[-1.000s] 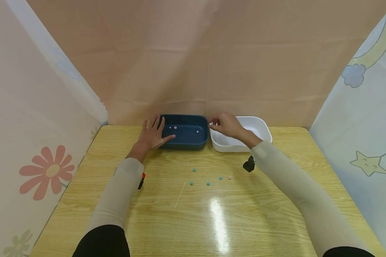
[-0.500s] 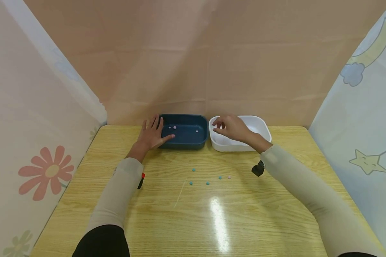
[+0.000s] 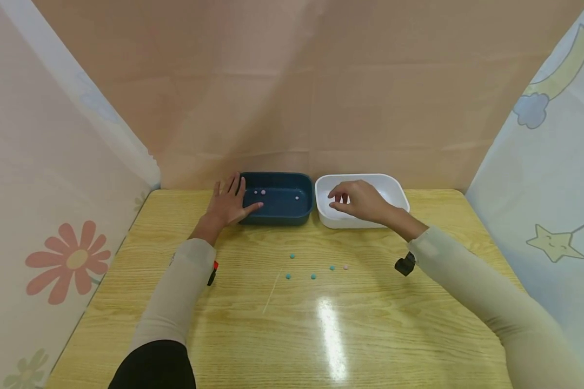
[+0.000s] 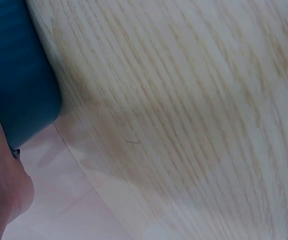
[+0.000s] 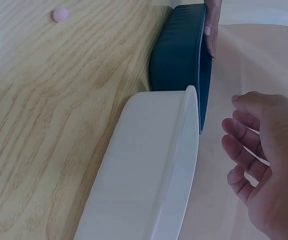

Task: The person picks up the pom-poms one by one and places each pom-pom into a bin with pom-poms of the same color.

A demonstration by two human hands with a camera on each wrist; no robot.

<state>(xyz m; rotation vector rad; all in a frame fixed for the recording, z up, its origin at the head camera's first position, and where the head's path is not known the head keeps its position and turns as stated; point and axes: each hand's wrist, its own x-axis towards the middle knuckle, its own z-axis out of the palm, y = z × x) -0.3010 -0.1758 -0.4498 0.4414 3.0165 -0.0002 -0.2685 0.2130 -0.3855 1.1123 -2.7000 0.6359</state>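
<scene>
From the head view, the left hand point(image 3: 229, 205) lies flat on the left end of the blue tray point(image 3: 277, 205), fingers straight, thumb over the near rim, steadying it. Three pale beads point(image 3: 261, 192) sit inside that tray. The right hand point(image 3: 360, 201) hovers over the white tray point(image 3: 396, 189), which stands just beside the blue one; its fingers are loosely curled and hold nothing that I can make out. On the table point(image 3: 418, 324), well in front of both trays, lie loose beads: four teal beads point(image 3: 313, 276) and one pink bead point(image 3: 345, 267).

The left wrist view shows only a corner of the blue tray point(image 4: 14, 80), bare table point(image 4: 193, 110) and the heel of the left hand point(image 4: 1, 195); the fingers are out of sight here.

In the right wrist view the right hand point(image 5: 263, 165) hangs relaxed and empty above the white tray point(image 5: 148, 170), fingers apart and slightly bent. The blue tray point(image 5: 181, 55) touches or nearly touches the white one end to end, with a fingertip of the left hand point(image 5: 211, 22) over its far rim. The pink bead point(image 5: 60, 14) lies on the table.

By my reading, the step in hand is sorting beads by colour into the trays, with the right hand between picks. The next move calls for reaching toward the loose beads and a fine pinch on one small, rolling bead.
</scene>
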